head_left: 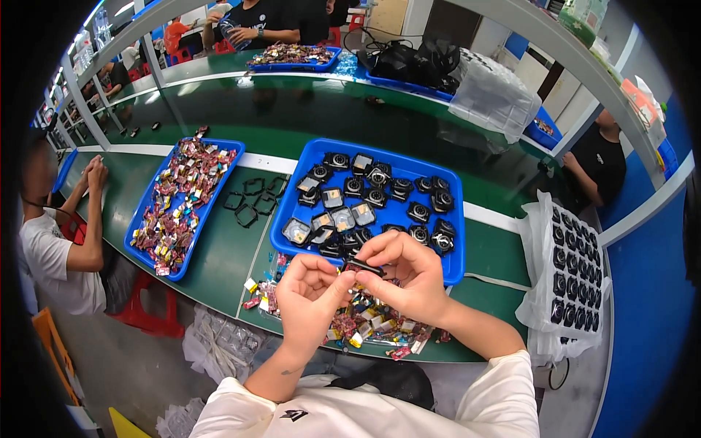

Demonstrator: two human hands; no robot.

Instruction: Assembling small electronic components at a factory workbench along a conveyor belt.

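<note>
My left hand (308,293) and my right hand (415,279) meet above the near edge of the bench. Between their fingertips is a black watch case (365,267), seen edge-on and partly hidden. My right thumb and fingers pinch it, while the left thumb and fingers close at its left end. Just beyond sits a blue tray (458,219) with several black watch cases (375,197), some showing pale insides. Under my hands lies a heap of small circuit boards with battery cells (365,325), in red, yellow and silver.
Left of the blue tray are several black frames (246,214) and another blue tray (235,150) full of small boards. A white tray of watch cases (573,270) stands at right. Across the green conveyor (270,109) are more trays. A co-worker (62,244) sits at left.
</note>
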